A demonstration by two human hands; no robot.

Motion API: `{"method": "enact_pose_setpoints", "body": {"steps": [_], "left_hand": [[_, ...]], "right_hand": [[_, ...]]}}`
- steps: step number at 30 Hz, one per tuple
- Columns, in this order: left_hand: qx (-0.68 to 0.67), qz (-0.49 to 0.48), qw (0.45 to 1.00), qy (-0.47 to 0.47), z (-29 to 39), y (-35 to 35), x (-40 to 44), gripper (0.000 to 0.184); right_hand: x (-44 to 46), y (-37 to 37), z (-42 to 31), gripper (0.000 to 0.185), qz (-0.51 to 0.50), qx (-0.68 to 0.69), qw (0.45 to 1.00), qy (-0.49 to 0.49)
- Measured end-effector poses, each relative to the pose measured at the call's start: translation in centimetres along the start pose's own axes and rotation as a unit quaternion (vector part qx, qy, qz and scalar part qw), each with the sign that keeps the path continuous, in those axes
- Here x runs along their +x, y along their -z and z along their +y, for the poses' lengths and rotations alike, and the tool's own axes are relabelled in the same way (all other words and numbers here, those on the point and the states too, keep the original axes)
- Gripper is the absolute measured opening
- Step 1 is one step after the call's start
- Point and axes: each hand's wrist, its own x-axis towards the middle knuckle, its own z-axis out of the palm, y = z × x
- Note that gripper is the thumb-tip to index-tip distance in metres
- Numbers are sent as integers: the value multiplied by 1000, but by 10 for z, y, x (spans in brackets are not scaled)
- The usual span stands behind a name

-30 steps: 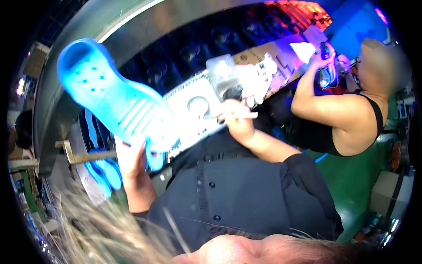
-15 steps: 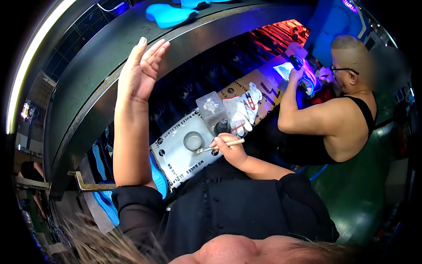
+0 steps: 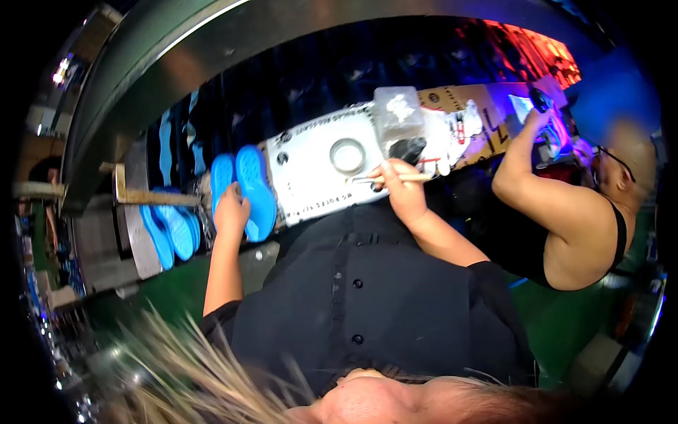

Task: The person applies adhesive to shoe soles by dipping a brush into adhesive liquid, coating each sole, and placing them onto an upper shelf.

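Observation:
My left hand (image 3: 232, 210) is closed at the near end of a blue shoe sole (image 3: 222, 167); its fingertips are partly hidden. Right beside that one lies a second blue sole (image 3: 256, 191). In my right hand (image 3: 402, 192) is a brush (image 3: 417, 177) with a pale handle, held like a pen, its tip pointing left over the white printed sheet (image 3: 304, 185). A small round bowl (image 3: 347, 172) with pale contents stands on the sheet, just beyond the brush tip.
Further left lie more blue soles (image 3: 180, 230) by a metal bracket (image 3: 152, 198). A clear plastic box (image 3: 395, 106), a dark object (image 3: 407, 150) and white gloves (image 3: 445, 145) sit right of the bowl. A co-worker (image 3: 565, 205) works at right. A metal rail (image 3: 233, 53) arches above.
My left hand has come down from the raised rail to the blue soles, which now lie side by side. The brush stays in my right hand near the bowl. The view has shifted.

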Motion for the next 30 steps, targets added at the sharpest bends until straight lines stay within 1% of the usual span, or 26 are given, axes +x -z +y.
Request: {"method": "enact_pose_setpoints", "body": {"steps": [1,2,3,5,7,9,11,12,13,14,15,16,17,18,20,21,23,24,25,26,27,28,29,30], "left_hand": [[26,-36,999,23,-8,-6,-3,42],[51,-48,997,43,-9,-14,-6,39],[81,-66,993,59,-11,-22,-5,41],[103,-89,983,121,-7,-27,6,41],[112,-96,985,94,-3,-17,6,39],[120,-109,985,64,-2,-17,5,38],[73,-11,997,2,-13,-20,-4,35],[3,-2,1000,12,-22,-26,-4,31],[3,-6,1000,3,-26,-29,-10,31],[-98,22,994,42,-28,-30,-18,30],[-197,49,976,84,-30,-30,-25,30],[-274,37,952,129,-22,-27,-33,36],[-273,34,953,130,-29,-37,-38,36],[-217,66,971,76,-38,-57,-44,45],[-173,-34,977,116,-1,-25,-65,70],[-178,-93,972,119,1,-26,-71,79],[-208,-79,971,83,-21,-62,-77,78],[-396,-64,906,134,-1,-51,-83,60],[-393,-63,907,137,-5,-50,-79,60],[-560,-97,798,201,-10,-50,-70,48],[-701,-128,653,256,-13,-50,-63,36],[-755,-132,572,292,-4,-32,-60,23],[-803,-195,495,271,-18,-35,-53,26],[-816,-211,481,242,-16,-30,-46,26]], "right_hand": [[1,-2,4,30,0,-28,1000,3],[2,-5,3,30,-10,-23,1000,1],[3,-9,-2,30,-15,-19,1000,0],[4,-12,-3,30,-24,-18,1000,-2],[2,-12,-3,32,-44,-46,998,10],[1,-12,-3,32,-31,-59,998,-1],[-1,-13,-2,32,-16,-30,999,-9],[-1,-12,-1,31,-18,-38,999,-14],[-2,-14,0,31,-8,-23,999,-24],[-2,-14,0,31,-10,-26,999,-26],[-1,-15,1,31,-15,-29,999,-28],[-1,-17,1,31,-11,-30,999,-30],[0,-20,0,31,-19,-23,999,-33],[0,-21,0,31,-30,-17,999,-35],[-1,-24,-1,31,-31,-17,999,-39],[1,-24,-1,31,-32,-18,999,-40],[0,-22,1,31,-38,-18,999,-32],[0,-21,2,31,-37,-19,999,-24],[0,-20,3,31,-38,-16,999,-25],[0,-19,3,30,-35,-15,999,-25],[-1,-17,4,30,-31,-14,999,-27],[-2,-16,4,30,-31,-12,999,-41],[-2,-16,3,30,-26,-4,999,-45],[-1,-16,2,30,-28,-7,999,-37]]}}
